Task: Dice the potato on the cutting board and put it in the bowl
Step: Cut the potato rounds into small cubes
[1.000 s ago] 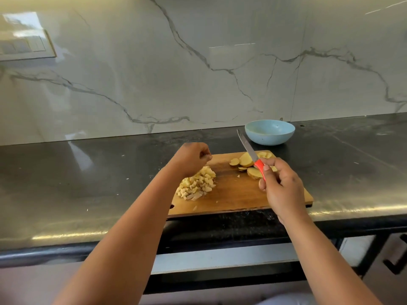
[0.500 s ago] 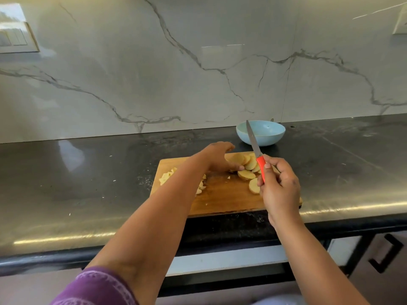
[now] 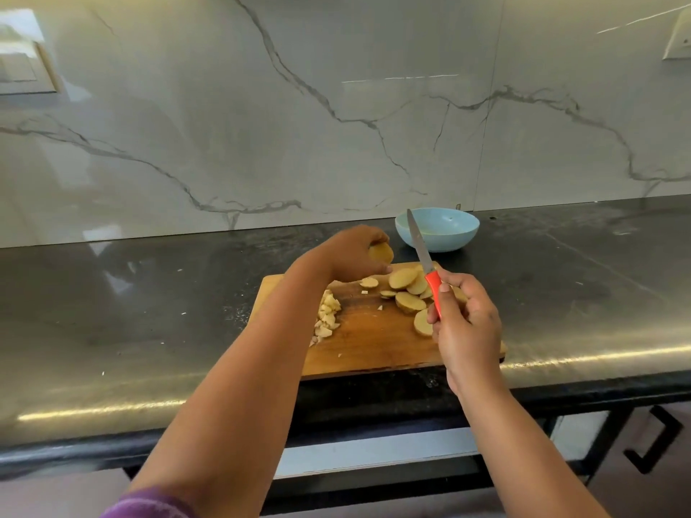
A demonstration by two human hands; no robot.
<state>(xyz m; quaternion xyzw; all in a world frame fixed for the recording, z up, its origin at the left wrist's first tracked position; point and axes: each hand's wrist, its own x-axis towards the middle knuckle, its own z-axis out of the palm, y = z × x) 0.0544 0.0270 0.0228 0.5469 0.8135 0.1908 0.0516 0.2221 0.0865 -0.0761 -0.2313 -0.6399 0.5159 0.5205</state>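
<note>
A wooden cutting board (image 3: 374, 338) lies on the dark counter. Several round potato slices (image 3: 405, 289) sit on its right half, and a heap of diced potato (image 3: 327, 319) lies at its left, partly hidden by my left forearm. My left hand (image 3: 351, 254) is raised over the board's far edge and grips a potato slice (image 3: 381, 253). My right hand (image 3: 465, 323) holds a knife by its red handle (image 3: 433, 289), blade (image 3: 418, 241) pointing up and away. A light blue bowl (image 3: 437, 229) stands just behind the board; it looks empty.
The black counter (image 3: 149, 312) runs left and right, with a marble wall (image 3: 336, 106) close behind. Its front edge (image 3: 598, 383) is near my body. A cabinet handle (image 3: 652, 441) shows below at the right.
My left hand left the diced heap, reached right to the slices and has lifted one off the board. The right hand and knife stayed roughly in place.
</note>
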